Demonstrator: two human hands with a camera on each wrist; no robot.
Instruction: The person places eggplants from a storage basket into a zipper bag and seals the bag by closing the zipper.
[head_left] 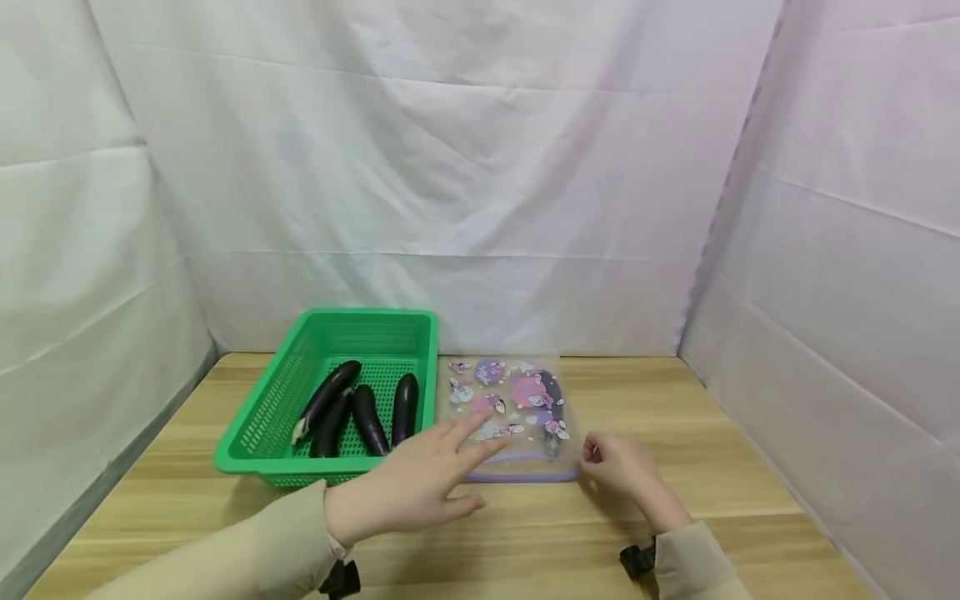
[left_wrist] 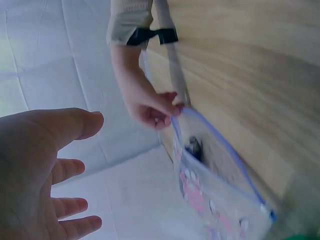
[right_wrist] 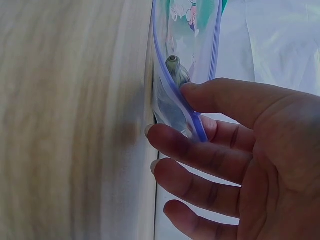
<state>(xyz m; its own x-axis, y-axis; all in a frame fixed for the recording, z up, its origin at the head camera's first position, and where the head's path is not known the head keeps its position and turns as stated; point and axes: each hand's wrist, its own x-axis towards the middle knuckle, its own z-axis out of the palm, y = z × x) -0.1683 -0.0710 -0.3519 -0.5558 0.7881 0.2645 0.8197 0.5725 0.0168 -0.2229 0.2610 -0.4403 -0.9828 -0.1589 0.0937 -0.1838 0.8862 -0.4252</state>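
A clear zip bag (head_left: 480, 442) with pink and purple cartoon prints lies flat on the table, its purple zip edge towards me. One eggplant (head_left: 552, 392) is inside, along the bag's right side; its stem end (right_wrist: 175, 70) shows by the mouth in the right wrist view. My right hand (head_left: 622, 471) pinches the right corner of the zip edge between thumb and fingers. In the left wrist view the bag's mouth (left_wrist: 230, 150) stands parted. My left hand (head_left: 412, 487), fingers spread and holding nothing, hovers near the basket's front right corner and the bag's left side.
A green plastic basket (head_left: 433, 358) stands left of the bag, with several dark purple eggplants (head_left: 369, 419) in it. White cloth (head_left: 480, 183) hangs behind and on both sides of the wooden table (head_left: 645, 392). Both wrists wear black straps (head_left: 637, 561).
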